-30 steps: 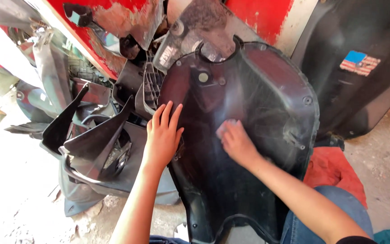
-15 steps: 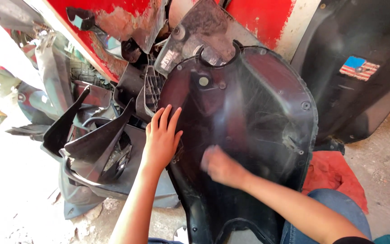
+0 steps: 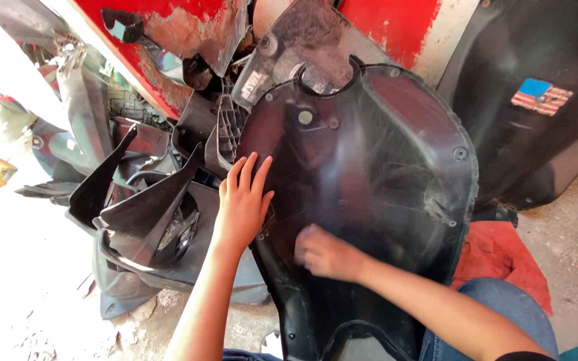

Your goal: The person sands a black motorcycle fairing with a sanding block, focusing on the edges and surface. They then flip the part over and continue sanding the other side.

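Observation:
A large black plastic scooter body panel (image 3: 382, 154) stands upright in front of me, its dusty inner side facing me. My left hand (image 3: 243, 204) lies flat on its left edge with the fingers spread, steadying it. My right hand (image 3: 326, 254) is on the lower middle of the panel's inner surface, fingers curled and motion-blurred; whether it holds anything I cannot tell.
Several black plastic fairing pieces (image 3: 148, 207) are piled to the left on the dusty ground. A chipped red wall (image 3: 188, 27) rises behind. Another black panel with a flag sticker (image 3: 536, 100) leans at the right. A red cloth (image 3: 503, 257) lies by my knee.
My right hand has slid down and to the left across the panel's inner surface. My left hand has stayed on the panel's left edge.

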